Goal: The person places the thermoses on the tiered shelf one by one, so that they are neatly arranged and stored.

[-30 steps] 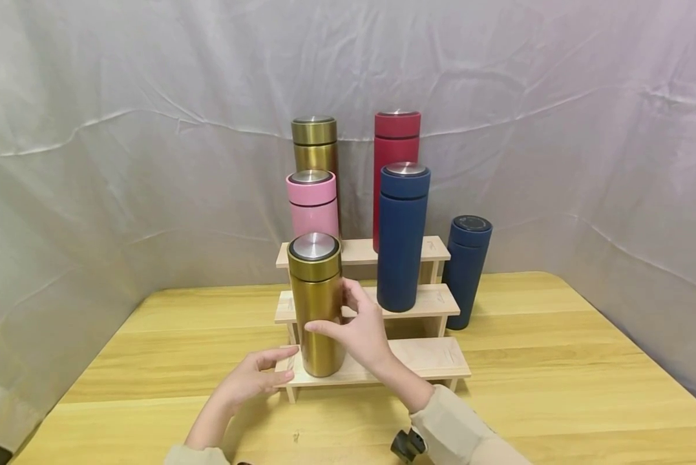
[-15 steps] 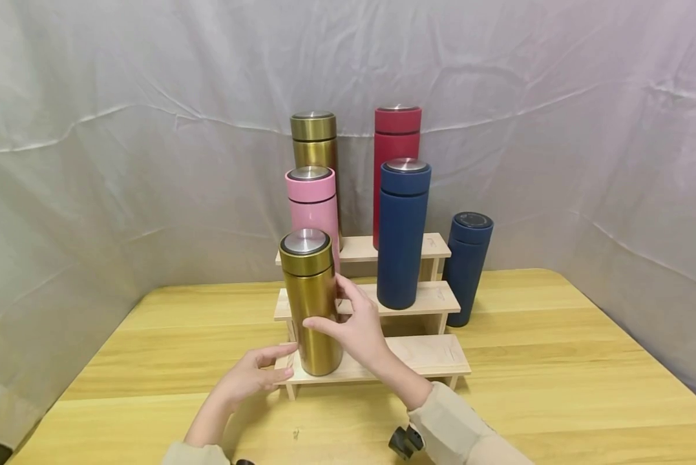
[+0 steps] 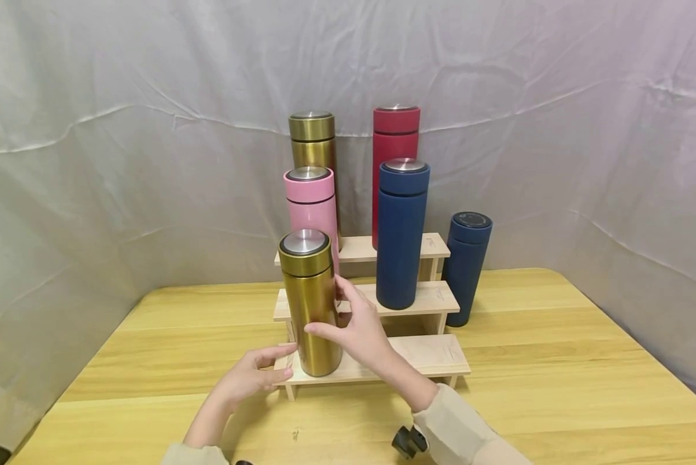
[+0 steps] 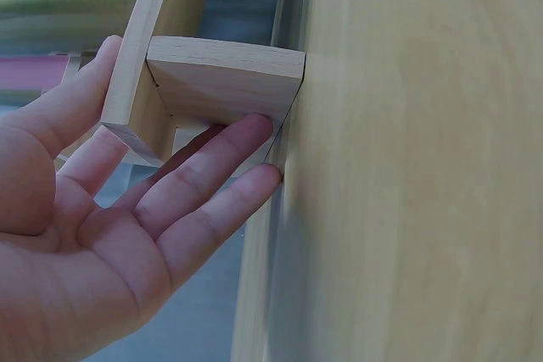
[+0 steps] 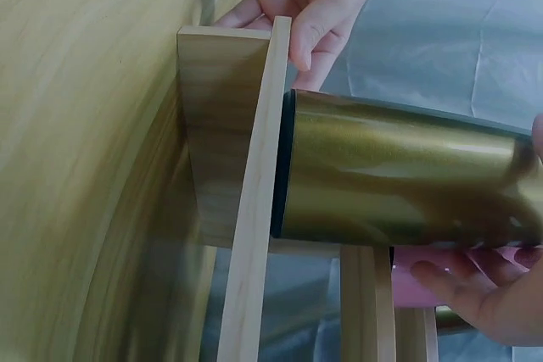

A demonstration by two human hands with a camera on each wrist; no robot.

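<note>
A gold thermos bottle (image 3: 311, 310) with a silver lid stands at the left end of the lowest shelf of a three-step wooden rack (image 3: 423, 356). My right hand (image 3: 359, 326) grips its right side, thumb in front and fingers behind. At the rack's lower left corner, my left hand (image 3: 254, 374) holds the shelf end. The left wrist view shows its thumb above the board (image 4: 140, 48) and other fingers along the side support (image 4: 225, 78). Behind the gold bottle, a pink thermos (image 3: 311, 200) is partly hidden. A blue thermos (image 3: 402, 239) stands on the middle shelf's right side.
Another gold thermos (image 3: 313, 137) and a red one (image 3: 395, 145) stand on the top shelf. A second blue thermos (image 3: 468, 271) is on the wooden table (image 3: 557, 387), right of the rack. Grey cloth (image 3: 208, 161) hangs behind.
Over the first half second, the gold thermos's top shifted slightly left with my right hand. Since then it has hardly moved. My left hand stays at the rack's corner.
</note>
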